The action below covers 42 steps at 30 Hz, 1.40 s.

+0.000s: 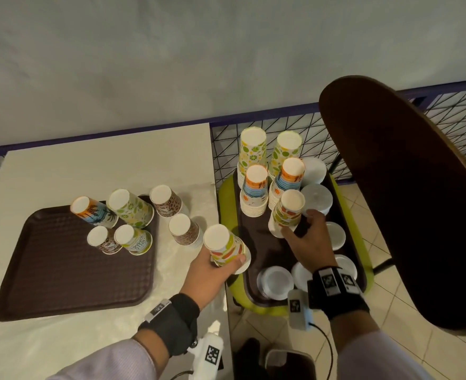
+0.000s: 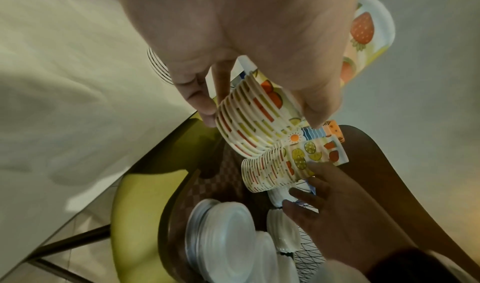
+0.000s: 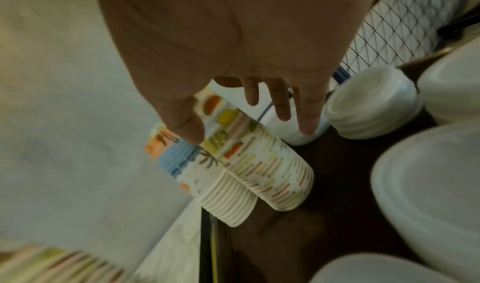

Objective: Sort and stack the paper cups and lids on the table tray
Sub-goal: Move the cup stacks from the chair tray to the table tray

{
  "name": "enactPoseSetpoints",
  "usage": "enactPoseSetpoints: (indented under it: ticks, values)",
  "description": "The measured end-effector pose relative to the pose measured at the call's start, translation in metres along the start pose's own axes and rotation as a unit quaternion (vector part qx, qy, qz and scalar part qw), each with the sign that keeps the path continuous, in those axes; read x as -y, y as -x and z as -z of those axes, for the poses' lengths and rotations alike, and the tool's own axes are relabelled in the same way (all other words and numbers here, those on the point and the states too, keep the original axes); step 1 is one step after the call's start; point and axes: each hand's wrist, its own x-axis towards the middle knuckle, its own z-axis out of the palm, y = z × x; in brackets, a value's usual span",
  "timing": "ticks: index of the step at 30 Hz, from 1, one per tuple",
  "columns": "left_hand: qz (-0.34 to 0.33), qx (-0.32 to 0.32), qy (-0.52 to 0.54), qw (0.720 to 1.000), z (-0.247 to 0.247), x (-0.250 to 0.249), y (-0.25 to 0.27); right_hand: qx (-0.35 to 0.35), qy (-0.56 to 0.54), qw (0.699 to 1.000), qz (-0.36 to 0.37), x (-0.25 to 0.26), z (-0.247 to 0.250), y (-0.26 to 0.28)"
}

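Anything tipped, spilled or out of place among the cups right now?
Nothing spilled or crushed. One oddity: two brown-patterned cup stacks stand on the bare table, off the table tray. The fruit-print stack tilts only because the left hand grips it.

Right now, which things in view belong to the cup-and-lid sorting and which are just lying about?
Job:
left hand
fruit cup stack
right hand
second fruit stack
lids
table tray
chair tray

Lying about:
dark chair back
wire fence

Two brown trays (image 1: 61, 283), thirteen upside-down cup stacks (image 1: 253, 149), about six white lid piles (image 1: 277, 281).
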Motion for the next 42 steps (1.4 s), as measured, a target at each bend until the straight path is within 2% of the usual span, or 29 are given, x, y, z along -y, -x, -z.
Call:
enactPoseSetpoints:
  ticks: [5,11,19,24,27,32,35,38,42]
  values:
    - [0.005,0.002,0.002,1.000,0.007,0.001,0.009,0.027,0.007,1.000,-0.006,-0.012,-0.022,-0.028]
    - [0.018,0.011,-0.003,1.000,0.016,0.012,0.018,-0.002,0.057,0.998,-0.021,-0.012,-0.038,-0.031]
    - [0.019,0.009,-0.007,1.000,0.026,0.021,0.030,-0.048,0.072,0.996,0.037,-0.017,-0.048,-0.025]
    - [0.027,-0.017,-0.008,0.999,0.039,0.030,0.040,-0.021,0.103,0.993,0.053,-0.018,-0.047,-0.021]
    - [0.037,-0.045,-0.015,0.998,0.048,0.031,0.049,-0.028,0.105,0.992,0.057,-0.016,-0.044,-0.015]
    - [0.044,-0.155,-0.031,0.986,0.079,0.035,0.050,-0.079,0.026,0.995,0.063,-0.008,-0.033,0.007]
    - [0.053,-0.178,-0.064,0.981,0.096,0.038,0.040,-0.101,-0.027,0.992,0.077,-0.003,-0.029,0.025]
    - [0.068,-0.187,-0.100,0.975,0.103,0.035,0.029,-0.086,-0.086,0.987,0.104,0.001,-0.032,0.049]
    - [0.091,-0.191,-0.136,0.968,0.107,0.039,0.015,-0.028,-0.130,0.984,0.116,0.003,-0.045,0.074]
